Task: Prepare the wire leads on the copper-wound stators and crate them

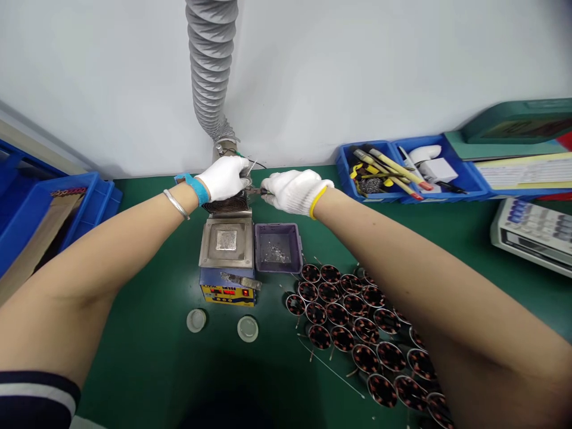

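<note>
My left hand (226,177), in a white glove with a blue wristband, is closed above the back of the solder pot (227,241). A thin pale lead (252,165) sticks up by its fingertips, but what it grips is mostly hidden. Just right of it, my right hand (292,190), in a white knit glove, is closed around a small metal tool that looks like pliers (260,191), its tip pointing at the left hand's fingers. Below the left hand is a dark ribbed mesh (227,204). The pot's square bath shows silvery solder.
A purple tray (277,226) with metal scraps adjoins the pot. Many wound ring-shaped stators (342,316) stand at the right. Two small round dishes (247,329) lie in front. Blue bins (364,173) hold brushes. A grey duct (212,65) hangs at the back.
</note>
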Demonstrator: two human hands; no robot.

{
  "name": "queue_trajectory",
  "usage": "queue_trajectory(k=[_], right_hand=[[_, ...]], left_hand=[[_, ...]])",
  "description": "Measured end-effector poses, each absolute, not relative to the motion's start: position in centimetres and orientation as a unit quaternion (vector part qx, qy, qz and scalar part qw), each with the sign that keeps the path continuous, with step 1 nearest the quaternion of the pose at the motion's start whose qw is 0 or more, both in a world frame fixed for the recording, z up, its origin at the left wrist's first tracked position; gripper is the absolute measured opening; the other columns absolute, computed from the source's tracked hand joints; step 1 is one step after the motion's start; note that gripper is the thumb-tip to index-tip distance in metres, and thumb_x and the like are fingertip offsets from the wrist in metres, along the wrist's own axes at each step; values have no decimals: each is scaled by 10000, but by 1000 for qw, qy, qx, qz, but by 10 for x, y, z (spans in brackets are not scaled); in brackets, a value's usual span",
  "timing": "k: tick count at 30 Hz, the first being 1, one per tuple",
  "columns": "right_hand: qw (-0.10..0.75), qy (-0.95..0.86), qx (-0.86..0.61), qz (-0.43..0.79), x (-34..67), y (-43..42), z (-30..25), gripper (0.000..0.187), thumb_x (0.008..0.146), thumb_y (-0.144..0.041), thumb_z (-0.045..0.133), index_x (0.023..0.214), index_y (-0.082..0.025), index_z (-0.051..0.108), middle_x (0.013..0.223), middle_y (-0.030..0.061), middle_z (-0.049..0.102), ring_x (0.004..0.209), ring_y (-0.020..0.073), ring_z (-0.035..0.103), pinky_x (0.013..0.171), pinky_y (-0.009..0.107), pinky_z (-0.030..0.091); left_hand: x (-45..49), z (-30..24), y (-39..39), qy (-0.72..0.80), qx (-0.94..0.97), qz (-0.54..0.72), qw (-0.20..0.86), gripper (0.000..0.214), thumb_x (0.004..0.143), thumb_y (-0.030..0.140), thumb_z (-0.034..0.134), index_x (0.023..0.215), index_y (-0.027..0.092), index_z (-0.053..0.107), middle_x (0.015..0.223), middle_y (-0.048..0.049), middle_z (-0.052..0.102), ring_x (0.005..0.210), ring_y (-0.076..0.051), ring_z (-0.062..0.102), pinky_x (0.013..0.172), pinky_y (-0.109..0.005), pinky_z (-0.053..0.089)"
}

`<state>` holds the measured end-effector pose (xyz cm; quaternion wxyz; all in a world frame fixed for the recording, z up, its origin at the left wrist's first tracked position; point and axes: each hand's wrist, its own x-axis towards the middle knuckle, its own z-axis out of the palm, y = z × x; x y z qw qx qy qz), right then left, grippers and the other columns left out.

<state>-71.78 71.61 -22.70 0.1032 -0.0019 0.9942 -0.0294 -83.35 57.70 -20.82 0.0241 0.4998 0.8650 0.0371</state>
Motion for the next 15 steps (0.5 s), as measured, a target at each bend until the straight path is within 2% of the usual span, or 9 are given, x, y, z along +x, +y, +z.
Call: queue_trajectory(k=[8,15], right_hand=[[102,994,-9,-34,-722,721,-234,362,933,-420,432,1133,-176,610,1110,141,647,947,323,634,737,429,496],[93,995,-4,-40,-718,721,-231,370,940,-403,422,1165,-167,596,1150,154,628,959,328,630,748,446,489]], left_hand=[[-834,-207,578,867,496,40,34,125,795,287,567,822,175,617,755,-45,609,726,-202,565,678,-321,412],[-835,-208,577,865,499,47,30,98,787,278,586,768,183,591,694,-21,564,669,-176,533,619,-300,385]])
